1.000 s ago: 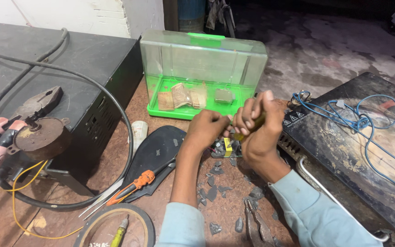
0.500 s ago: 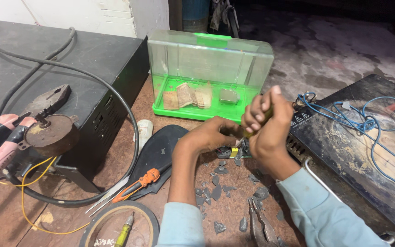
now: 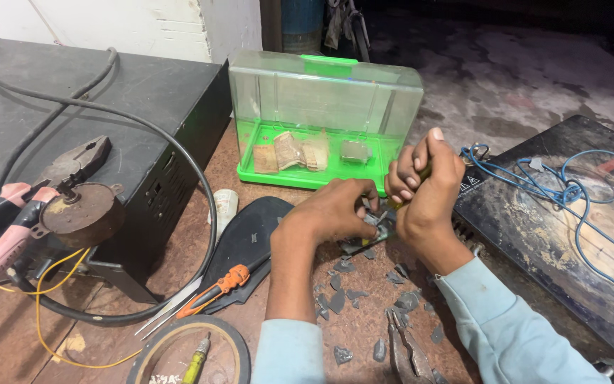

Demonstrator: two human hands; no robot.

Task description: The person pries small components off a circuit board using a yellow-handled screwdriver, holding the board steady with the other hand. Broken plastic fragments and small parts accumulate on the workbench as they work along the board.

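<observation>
Grey, jagged metal part (image 3: 372, 226) pinned by left hand (image 3: 335, 211); right hand (image 3: 428, 186) fists a slim yellow-green tool handle (image 3: 421, 173) above the gritty bench (image 3: 364, 334).

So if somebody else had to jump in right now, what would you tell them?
Left hand: pressing a small dark part down on the table, grip closed on it.
Right hand: fisted around a yellow-green tool handle, tip down at that part.
Nearby: grey broken chips scattered in front, pliers by the right sleeve, orange-handled tool to the left, green plastic case behind.
Done: some pieces already lie loose. Left: the part is under the tool, both hands on it.
</observation>
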